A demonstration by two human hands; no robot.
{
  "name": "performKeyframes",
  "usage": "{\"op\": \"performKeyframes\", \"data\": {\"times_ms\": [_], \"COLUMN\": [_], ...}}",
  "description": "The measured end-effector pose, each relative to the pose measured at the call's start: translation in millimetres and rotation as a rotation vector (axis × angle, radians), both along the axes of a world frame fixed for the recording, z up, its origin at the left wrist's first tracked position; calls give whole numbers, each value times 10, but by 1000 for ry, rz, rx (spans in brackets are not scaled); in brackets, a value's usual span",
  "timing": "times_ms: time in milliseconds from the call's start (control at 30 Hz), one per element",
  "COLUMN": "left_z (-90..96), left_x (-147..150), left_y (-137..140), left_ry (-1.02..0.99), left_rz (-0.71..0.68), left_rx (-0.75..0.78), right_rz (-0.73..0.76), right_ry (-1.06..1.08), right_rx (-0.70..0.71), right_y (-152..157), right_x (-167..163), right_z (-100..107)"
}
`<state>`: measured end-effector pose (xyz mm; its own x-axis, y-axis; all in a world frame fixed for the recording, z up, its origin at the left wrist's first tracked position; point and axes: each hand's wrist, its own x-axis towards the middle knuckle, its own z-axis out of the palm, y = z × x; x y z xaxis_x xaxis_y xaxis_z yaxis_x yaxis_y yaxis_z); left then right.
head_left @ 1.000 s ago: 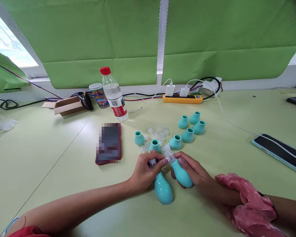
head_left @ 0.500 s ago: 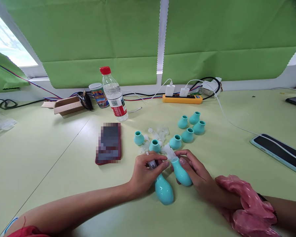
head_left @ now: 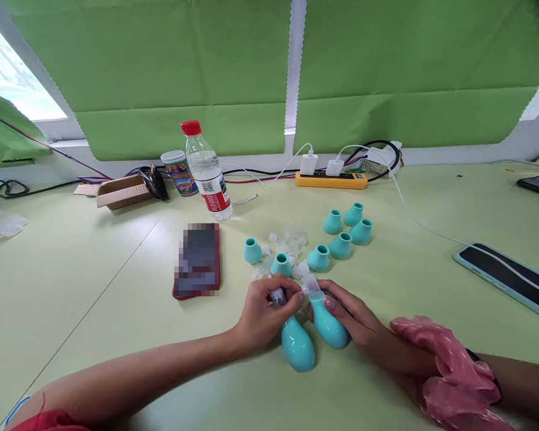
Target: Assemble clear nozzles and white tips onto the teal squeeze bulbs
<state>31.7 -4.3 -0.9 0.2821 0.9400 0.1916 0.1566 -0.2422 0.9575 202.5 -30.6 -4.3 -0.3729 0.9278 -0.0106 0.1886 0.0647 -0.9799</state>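
Observation:
My right hand [head_left: 348,311] is wrapped round a teal rubber squeeze bulb [head_left: 330,326] with a clear plastic nozzle [head_left: 313,286] in its neck. At the nozzle's left side, the thumb and forefinger of my left hand [head_left: 269,305] pinch a small clear part; whether it is joined to the nozzle cannot be seen. A second teal bulb [head_left: 297,347] lies on the table below my left hand, its own clear nozzle [head_left: 277,296] partly hidden behind my fingers. Just beyond my hands are loose clear plastic pieces [head_left: 302,269] and a small teal bulb [head_left: 281,265] standing upright.
Several more small teal bulbs [head_left: 318,258] stand mouth-up beyond my right hand. A red-cased phone [head_left: 197,260] lies to the left, with a water bottle [head_left: 211,185] behind it. At the back sits an orange power strip [head_left: 330,180]; a teal-edged device [head_left: 507,275] lies at right.
The bulb in my right hand has shifted slightly down, bringing its nozzle to my left fingertips. My left thumb and forefinger have closed at the nozzle's side.

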Motion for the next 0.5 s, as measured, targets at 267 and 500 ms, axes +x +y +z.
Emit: {"op": "performKeyframes", "data": {"times_ms": [267,500], "left_z": [-1,-7], "left_x": [1,14], "left_y": [14,45], "left_ry": [-4,-21], "left_rz": [10,104], "left_rx": [-79,-188], "right_rz": [-110,-187], "right_ry": [139,170], "right_rx": [-141,-123], "right_y": [-34,25], "right_x": [-9,19], "right_z": [19,-39]}}
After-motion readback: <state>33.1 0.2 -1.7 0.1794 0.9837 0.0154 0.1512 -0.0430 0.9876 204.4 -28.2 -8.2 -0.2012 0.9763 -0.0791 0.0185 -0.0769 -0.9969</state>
